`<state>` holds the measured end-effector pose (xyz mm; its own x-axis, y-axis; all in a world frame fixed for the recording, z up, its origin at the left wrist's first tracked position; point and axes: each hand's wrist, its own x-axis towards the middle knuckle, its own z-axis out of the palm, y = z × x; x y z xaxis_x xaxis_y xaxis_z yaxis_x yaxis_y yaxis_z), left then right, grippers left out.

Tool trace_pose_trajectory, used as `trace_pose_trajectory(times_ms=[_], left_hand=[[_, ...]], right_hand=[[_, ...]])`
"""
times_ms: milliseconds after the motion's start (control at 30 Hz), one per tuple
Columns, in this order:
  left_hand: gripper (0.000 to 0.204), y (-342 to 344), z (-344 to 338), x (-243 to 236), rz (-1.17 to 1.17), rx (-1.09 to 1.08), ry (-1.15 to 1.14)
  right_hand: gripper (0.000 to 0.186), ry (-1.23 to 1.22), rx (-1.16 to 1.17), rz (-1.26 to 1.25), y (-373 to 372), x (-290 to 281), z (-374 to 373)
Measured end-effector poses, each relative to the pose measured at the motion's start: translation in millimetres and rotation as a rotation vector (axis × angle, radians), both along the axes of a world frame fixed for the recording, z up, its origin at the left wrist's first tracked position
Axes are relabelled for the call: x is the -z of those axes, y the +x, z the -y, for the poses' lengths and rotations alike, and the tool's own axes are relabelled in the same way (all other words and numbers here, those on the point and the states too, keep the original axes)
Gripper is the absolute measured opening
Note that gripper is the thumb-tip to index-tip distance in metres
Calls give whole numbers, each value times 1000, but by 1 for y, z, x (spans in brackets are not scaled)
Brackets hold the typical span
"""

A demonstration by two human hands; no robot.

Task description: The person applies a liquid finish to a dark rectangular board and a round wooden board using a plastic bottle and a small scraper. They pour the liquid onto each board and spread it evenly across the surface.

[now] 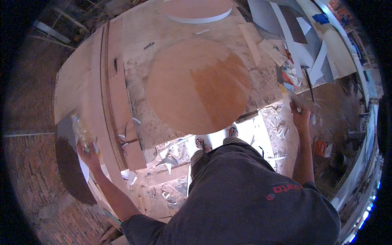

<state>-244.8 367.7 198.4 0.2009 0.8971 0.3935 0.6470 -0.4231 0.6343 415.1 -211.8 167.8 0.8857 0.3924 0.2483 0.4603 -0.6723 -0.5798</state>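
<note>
A round wooden disc (171, 85) lies on the worktable, its right part covered with a darker, wet-looking patch. Out to the left, my left hand (86, 150) is closed around a clear plastic bottle (81, 130) with something yellowish in it, beside a dark curved panel (71, 163). On the other side, past the table's right front corner, my right hand (300, 113) pinches a thin, flat, pale piece (288, 96). Blur keeps its exact kind from showing.
Another disc with a white edge (200, 14) lies at the far side. Grey and white sheet offcuts (302, 45) cover the back right, near a cloth bundle (290, 72). Long boards (116, 94) run along the left. Scraps litter the floor around my feet (204, 143).
</note>
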Motion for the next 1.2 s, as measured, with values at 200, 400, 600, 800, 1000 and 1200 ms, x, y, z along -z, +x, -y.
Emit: trace_pose_trajectory(times_ms=[200,400,600,800,1000,1200], left_hand=[[63,160,68,-128,-462,219,-162],[71,317,116,-194,-1010,457,-213],[69,437,142,-191,-1532,568,151],[66,518,158,-181,-1806,566,166],[58,544,162,-180,-1887,542,207],[31,534,158,-179,-1795,536,337]], right_hand=[[30,100,-48,-28,48,13,-4],[32,186,-31,-140,83,7,24],[31,341,39,-224,115,43,86],[34,412,90,-383,129,64,134],[32,448,130,-417,136,75,159],[27,442,138,-350,140,78,163]])
